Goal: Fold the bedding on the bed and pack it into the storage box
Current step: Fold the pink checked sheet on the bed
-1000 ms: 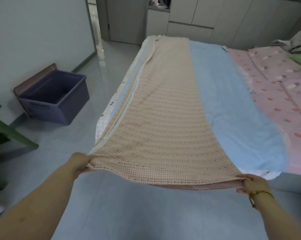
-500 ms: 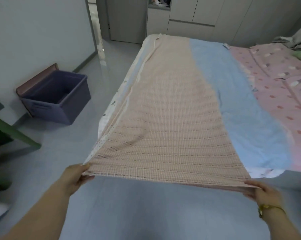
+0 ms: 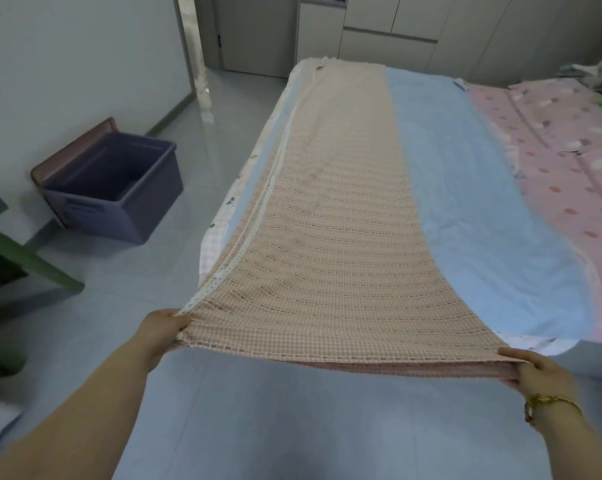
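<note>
While the near edge of the peach checked bedding (image 3: 327, 237) sagged in a soft curve between the two grips a second ago, it now runs almost straight from the left hand (image 3: 164, 332) to the right hand (image 3: 535, 372). The hands have spread wider and drawn back toward the person. Each hand is clamped on one near corner, fingers curled round the doubled layers, with the gold bracelet (image 3: 549, 401) showing on the right wrist. The bedding already lies as a long, lengthwise-folded strip down the left side of the bed (image 3: 552, 150). It rests on the blue sheet (image 3: 483, 220), its far end up near the head of the bed and its near end lifted clear over the floor (image 3: 292, 410). That tension has taken the slack and ripples out of the strip, so the layers look squared up. I judge the lengthwise fold finished and the moment right for carrying the held end forward onto the far end to halve the length. The purple storage box (image 3: 119, 199) stands open against the wall, well apart to the left, with nothing visibly packed in it, so several folds probably remain before packing.
</note>
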Action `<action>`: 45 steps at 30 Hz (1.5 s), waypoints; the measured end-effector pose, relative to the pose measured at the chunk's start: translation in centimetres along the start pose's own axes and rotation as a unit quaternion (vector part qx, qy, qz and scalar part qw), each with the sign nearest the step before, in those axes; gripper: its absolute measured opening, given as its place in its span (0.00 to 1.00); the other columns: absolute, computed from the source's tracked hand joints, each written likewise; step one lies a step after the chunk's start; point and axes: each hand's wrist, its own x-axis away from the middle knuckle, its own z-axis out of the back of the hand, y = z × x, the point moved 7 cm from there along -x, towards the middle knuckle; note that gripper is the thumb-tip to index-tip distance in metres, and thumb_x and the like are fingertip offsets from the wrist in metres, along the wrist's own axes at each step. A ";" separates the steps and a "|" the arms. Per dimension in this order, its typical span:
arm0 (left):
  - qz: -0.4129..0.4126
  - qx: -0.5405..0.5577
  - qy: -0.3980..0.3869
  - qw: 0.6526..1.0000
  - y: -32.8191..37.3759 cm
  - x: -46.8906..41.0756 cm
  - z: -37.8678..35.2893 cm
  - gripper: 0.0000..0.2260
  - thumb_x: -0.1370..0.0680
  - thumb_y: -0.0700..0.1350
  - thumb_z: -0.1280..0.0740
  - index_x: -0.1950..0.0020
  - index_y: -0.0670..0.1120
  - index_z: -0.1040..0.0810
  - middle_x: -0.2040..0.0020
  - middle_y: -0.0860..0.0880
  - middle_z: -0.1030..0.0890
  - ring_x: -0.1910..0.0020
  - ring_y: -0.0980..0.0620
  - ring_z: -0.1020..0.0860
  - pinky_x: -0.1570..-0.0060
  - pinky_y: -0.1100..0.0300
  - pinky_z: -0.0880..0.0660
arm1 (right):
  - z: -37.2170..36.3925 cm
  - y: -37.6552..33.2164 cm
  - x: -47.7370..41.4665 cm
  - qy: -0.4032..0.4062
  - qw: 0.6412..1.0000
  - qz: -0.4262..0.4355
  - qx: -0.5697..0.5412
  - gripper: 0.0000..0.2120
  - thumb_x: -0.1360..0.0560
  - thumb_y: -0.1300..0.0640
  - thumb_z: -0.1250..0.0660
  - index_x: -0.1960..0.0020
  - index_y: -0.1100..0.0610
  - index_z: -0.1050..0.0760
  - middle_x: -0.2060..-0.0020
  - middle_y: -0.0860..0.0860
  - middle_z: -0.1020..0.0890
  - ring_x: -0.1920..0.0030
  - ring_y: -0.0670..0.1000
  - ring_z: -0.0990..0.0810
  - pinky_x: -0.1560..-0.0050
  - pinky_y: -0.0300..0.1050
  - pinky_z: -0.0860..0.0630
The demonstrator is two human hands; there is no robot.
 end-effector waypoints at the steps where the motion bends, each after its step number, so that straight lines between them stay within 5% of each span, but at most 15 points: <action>1: -0.007 -0.024 0.003 1.000 0.3 -0.5 0.1 0.10 0.22 0.33 0.40 0.44 0.31 0.26 0.57 0.40 0.23 0.65 0.47 0.27 0.66 0.59 0.27 | -0.4 -0.5 -0.1 0.001 1.000 0.007 0.011 0.23 0.26 0.74 0.48 0.61 0.60 0.18 0.40 0.66 0.26 0.50 0.57 0.30 0.57 0.33 0.25; 5: -0.031 -0.048 -0.014 0.998 2.0 -1.7 -0.8 0.12 0.22 0.34 0.39 0.41 0.31 0.26 0.55 0.41 0.23 0.65 0.49 0.26 0.64 0.61 0.29 | -2.2 -3.6 0.4 0.005 0.999 0.041 -0.006 0.17 0.26 0.71 0.48 0.48 0.64 0.21 0.43 0.59 0.24 0.49 0.55 0.31 0.43 0.46 0.32; 8: -0.041 -0.034 -0.041 0.998 2.8 -2.7 -2.7 0.14 0.23 0.34 0.38 0.38 0.35 0.27 0.48 0.40 0.22 0.59 0.48 0.24 0.58 0.58 0.27 | -6.2 -6.6 1.2 -0.024 0.993 0.111 -0.024 0.24 0.26 0.72 0.47 0.62 0.53 0.16 0.47 0.58 0.22 0.43 0.57 0.28 0.45 0.38 0.32; 11: -0.038 -0.014 -0.060 0.997 3.7 -3.7 -5.0 0.20 0.25 0.34 0.34 0.34 0.40 0.31 0.38 0.40 0.27 0.51 0.45 0.24 0.54 0.54 0.26 | -11.0 -7.9 1.4 -0.069 0.987 0.129 -0.061 0.39 0.27 0.74 0.45 0.79 0.34 0.25 0.52 0.52 0.23 0.46 0.47 0.27 0.40 0.40 0.31; 14: -0.036 -0.002 -0.098 0.995 5.1 -4.9 -8.5 0.19 0.26 0.35 0.33 0.36 0.45 0.31 0.44 0.46 0.28 0.58 0.51 0.24 0.64 0.60 0.24 | -16.8 -8.7 0.5 -0.145 0.975 0.137 -0.096 0.37 0.28 0.76 0.44 0.80 0.39 0.24 0.60 0.43 0.19 0.55 0.36 0.24 0.52 0.28 0.29; 18: -0.005 0.014 -0.158 0.987 6.5 -6.1 -14.0 0.14 0.26 0.36 0.32 0.43 0.47 0.27 0.57 0.47 0.21 0.62 0.52 0.22 0.67 0.64 0.23 | -25.6 -10.9 0.8 -0.325 0.927 0.183 -0.028 0.21 0.27 0.73 0.44 0.58 0.49 0.22 0.48 0.50 0.22 0.45 0.48 0.26 0.45 0.33 0.31; 21: 0.019 0.032 -0.198 0.980 7.6 -7.1 -17.1 0.13 0.30 0.39 0.28 0.48 0.46 0.26 0.70 0.51 0.23 0.68 0.54 0.25 0.65 0.64 0.27 | -31.1 -11.3 3.2 -0.471 0.857 0.212 0.010 0.24 0.28 0.69 0.46 0.41 0.45 0.34 0.42 0.43 0.28 0.40 0.42 0.28 0.36 0.33 0.33; 23: 0.028 0.030 -0.196 0.980 8.1 -8.1 -17.8 0.12 0.33 0.42 0.28 0.53 0.46 0.26 0.67 0.51 0.25 0.68 0.55 0.28 0.66 0.65 0.30 | -33.3 -11.3 4.0 -0.518 0.830 0.208 0.010 0.27 0.32 0.67 0.47 0.40 0.42 0.38 0.42 0.38 0.29 0.42 0.30 0.30 0.38 0.25 0.36; 27: 0.050 -0.041 -0.227 0.972 7.7 -10.7 -18.5 0.06 0.27 0.39 0.31 0.62 0.44 0.25 0.66 0.45 0.27 0.70 0.55 0.30 0.68 0.66 0.32 | -35.7 -10.3 1.9 -0.519 0.836 0.173 0.048 0.20 0.35 0.65 0.43 0.49 0.50 0.23 0.59 0.35 0.26 0.56 0.26 0.29 0.54 0.22 0.33; 30: 0.099 -0.108 -0.326 0.934 7.5 -12.0 -19.1 0.16 0.24 0.42 0.33 0.72 0.49 0.24 0.73 0.50 0.26 0.74 0.58 0.27 0.68 0.66 0.26 | -37.6 -8.8 1.0 -0.511 0.840 0.158 0.088 0.19 0.41 0.60 0.44 0.68 0.35 0.26 0.67 0.30 0.24 0.61 0.31 0.28 0.61 0.27 0.33; 32: 0.111 -0.163 -0.363 0.910 8.2 -13.9 -18.5 0.13 0.23 0.44 0.35 0.67 0.48 0.20 0.71 0.50 0.21 0.72 0.57 0.23 0.68 0.66 0.25 | -38.1 -7.8 0.9 -0.501 0.848 0.140 0.098 0.23 0.42 0.59 0.44 0.69 0.28 0.30 0.66 0.26 0.26 0.61 0.33 0.27 0.61 0.28 0.34; 33: 0.097 -0.188 -0.338 0.917 8.8 -16.1 -17.9 0.10 0.23 0.44 0.35 0.63 0.45 0.20 0.70 0.50 0.19 0.71 0.56 0.22 0.69 0.65 0.24 | -38.4 -7.4 0.8 -0.496 0.854 0.127 0.094 0.23 0.42 0.59 0.43 0.69 0.27 0.30 0.66 0.26 0.26 0.61 0.32 0.27 0.61 0.28 0.34; 37: -0.002 -0.220 -0.037 0.975 11.6 -28.3 -14.6 0.10 0.22 0.42 0.36 0.61 0.40 0.23 0.68 0.47 0.23 0.68 0.50 0.25 0.64 0.60 0.26 | -40.4 -6.5 0.0 -0.486 0.868 0.077 0.066 0.14 0.46 0.50 0.43 0.70 0.29 0.30 0.67 0.26 0.26 0.62 0.32 0.27 0.63 0.27 0.34; 41: -0.032 -0.342 0.004 0.939 11.8 -34.1 -16.5 0.16 0.23 0.49 0.35 0.67 0.44 0.33 0.69 0.49 0.31 0.66 0.50 0.30 0.69 0.59 0.36 | -43.0 -5.8 -1.6 -0.460 0.881 0.086 0.063 0.24 0.43 0.60 0.46 0.69 0.28 0.30 0.65 0.26 0.26 0.60 0.33 0.27 0.62 0.27 0.34; 45: -0.076 -0.356 0.025 0.931 11.3 -35.0 -17.6 0.12 0.24 0.53 0.34 0.57 0.45 0.28 0.58 0.49 0.25 0.57 0.50 0.27 0.61 0.60 0.35 | -44.7 -5.4 -2.6 -0.433 0.893 0.111 0.053 0.24 0.42 0.61 0.45 0.67 0.29 0.28 0.64 0.28 0.25 0.60 0.35 0.26 0.62 0.28 0.33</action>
